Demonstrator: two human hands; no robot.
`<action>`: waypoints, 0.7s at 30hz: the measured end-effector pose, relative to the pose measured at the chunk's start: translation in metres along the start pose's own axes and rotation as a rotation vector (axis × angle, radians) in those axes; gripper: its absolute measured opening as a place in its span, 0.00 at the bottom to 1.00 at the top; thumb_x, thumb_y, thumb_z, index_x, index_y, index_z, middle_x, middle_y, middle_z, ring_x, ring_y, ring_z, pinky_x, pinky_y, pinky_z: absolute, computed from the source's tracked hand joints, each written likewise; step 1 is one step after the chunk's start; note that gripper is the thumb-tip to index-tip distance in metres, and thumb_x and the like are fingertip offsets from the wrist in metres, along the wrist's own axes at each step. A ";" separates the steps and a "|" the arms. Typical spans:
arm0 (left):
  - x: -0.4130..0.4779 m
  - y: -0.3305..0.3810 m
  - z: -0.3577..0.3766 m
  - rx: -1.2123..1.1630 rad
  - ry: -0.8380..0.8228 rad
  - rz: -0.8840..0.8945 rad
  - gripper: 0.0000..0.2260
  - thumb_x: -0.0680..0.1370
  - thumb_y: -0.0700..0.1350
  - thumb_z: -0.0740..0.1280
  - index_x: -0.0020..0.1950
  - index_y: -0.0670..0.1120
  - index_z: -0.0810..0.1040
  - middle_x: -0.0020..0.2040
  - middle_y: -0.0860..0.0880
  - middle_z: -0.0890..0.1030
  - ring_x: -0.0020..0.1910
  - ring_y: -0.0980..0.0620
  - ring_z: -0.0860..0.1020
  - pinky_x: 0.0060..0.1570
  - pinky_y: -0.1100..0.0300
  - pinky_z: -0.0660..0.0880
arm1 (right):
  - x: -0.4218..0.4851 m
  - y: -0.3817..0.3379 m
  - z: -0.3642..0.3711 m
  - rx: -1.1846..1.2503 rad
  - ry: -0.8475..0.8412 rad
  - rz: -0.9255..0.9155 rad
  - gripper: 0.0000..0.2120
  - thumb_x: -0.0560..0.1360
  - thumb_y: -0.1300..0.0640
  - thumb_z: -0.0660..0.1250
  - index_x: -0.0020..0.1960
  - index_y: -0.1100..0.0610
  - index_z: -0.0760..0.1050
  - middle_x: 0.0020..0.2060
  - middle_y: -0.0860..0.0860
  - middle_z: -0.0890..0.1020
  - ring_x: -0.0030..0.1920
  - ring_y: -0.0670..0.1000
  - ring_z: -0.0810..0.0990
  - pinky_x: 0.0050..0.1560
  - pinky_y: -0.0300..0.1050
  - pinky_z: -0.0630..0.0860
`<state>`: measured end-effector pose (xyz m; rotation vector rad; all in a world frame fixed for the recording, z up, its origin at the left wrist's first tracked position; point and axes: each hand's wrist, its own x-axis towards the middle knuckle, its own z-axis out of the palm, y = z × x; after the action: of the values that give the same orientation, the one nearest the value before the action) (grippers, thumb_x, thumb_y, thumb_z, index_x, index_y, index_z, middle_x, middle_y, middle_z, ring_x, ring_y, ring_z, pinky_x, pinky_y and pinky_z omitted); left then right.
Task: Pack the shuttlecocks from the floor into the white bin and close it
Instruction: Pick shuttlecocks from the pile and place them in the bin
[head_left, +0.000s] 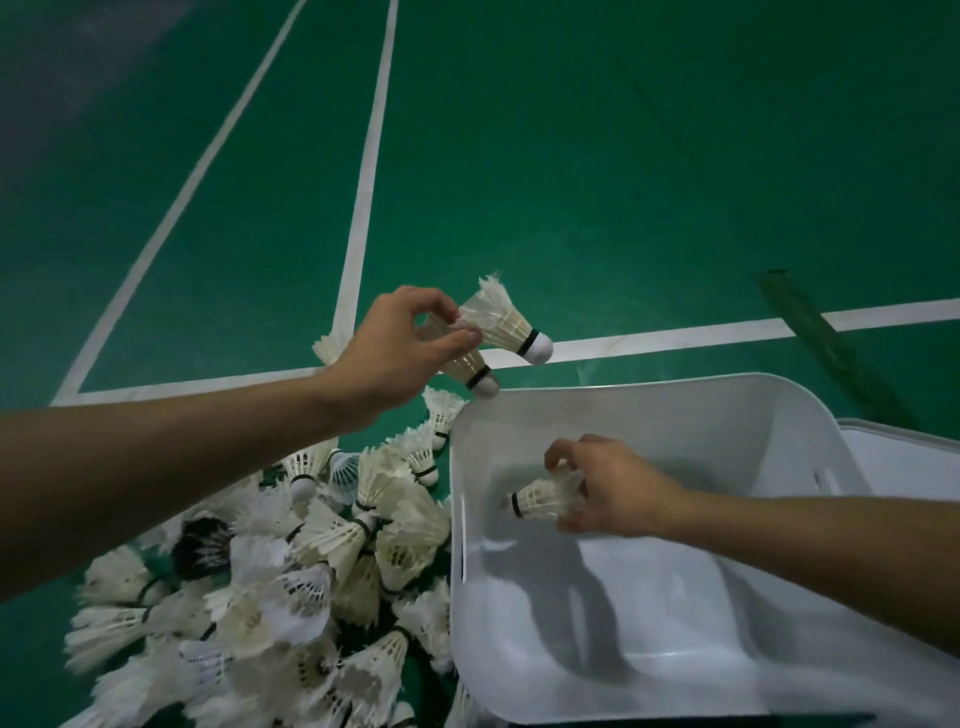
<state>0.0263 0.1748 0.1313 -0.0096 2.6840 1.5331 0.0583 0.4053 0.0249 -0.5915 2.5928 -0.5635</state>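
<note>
A white plastic bin (649, 400) stands open on the green court floor at the right. My right hand (608, 488) is inside it, low near the bottom, its fingers curled round the feathers of a white shuttlecock (540, 499). My left hand (400, 348) hovers just left of the bin's far corner and pinches two shuttlecocks (506, 322) by their feathers, cork ends pointing right and down. A large heap of white shuttlecocks (291, 571) lies on the floor left of the bin.
The bin's white lid (904, 457) lies flat on the floor behind the bin at the right. White court lines (675, 335) cross the green floor beyond the heap. A dark green strip (815, 332) lies across the line at the far right.
</note>
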 end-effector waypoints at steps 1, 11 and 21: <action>0.000 -0.002 0.001 -0.008 0.000 -0.008 0.06 0.71 0.48 0.74 0.40 0.51 0.78 0.48 0.43 0.81 0.40 0.48 0.77 0.43 0.49 0.75 | 0.002 0.003 0.009 0.014 0.008 0.040 0.29 0.65 0.51 0.77 0.62 0.51 0.71 0.53 0.52 0.73 0.43 0.50 0.72 0.49 0.39 0.71; 0.001 -0.022 0.007 -0.133 0.035 -0.083 0.09 0.72 0.46 0.74 0.34 0.55 0.77 0.42 0.46 0.81 0.37 0.51 0.76 0.39 0.54 0.74 | 0.033 0.005 0.069 0.135 0.063 0.145 0.28 0.66 0.56 0.77 0.63 0.58 0.71 0.48 0.53 0.71 0.47 0.58 0.78 0.50 0.43 0.73; -0.002 -0.032 0.005 -0.211 0.045 -0.087 0.06 0.72 0.45 0.73 0.40 0.50 0.76 0.42 0.48 0.80 0.37 0.51 0.76 0.38 0.52 0.74 | 0.033 0.005 0.057 0.271 0.076 0.186 0.33 0.62 0.52 0.81 0.63 0.54 0.69 0.48 0.55 0.80 0.46 0.53 0.80 0.46 0.43 0.76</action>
<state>0.0298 0.1623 0.1012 -0.1694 2.5032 1.8002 0.0570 0.3775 -0.0343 -0.2418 2.5447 -0.8692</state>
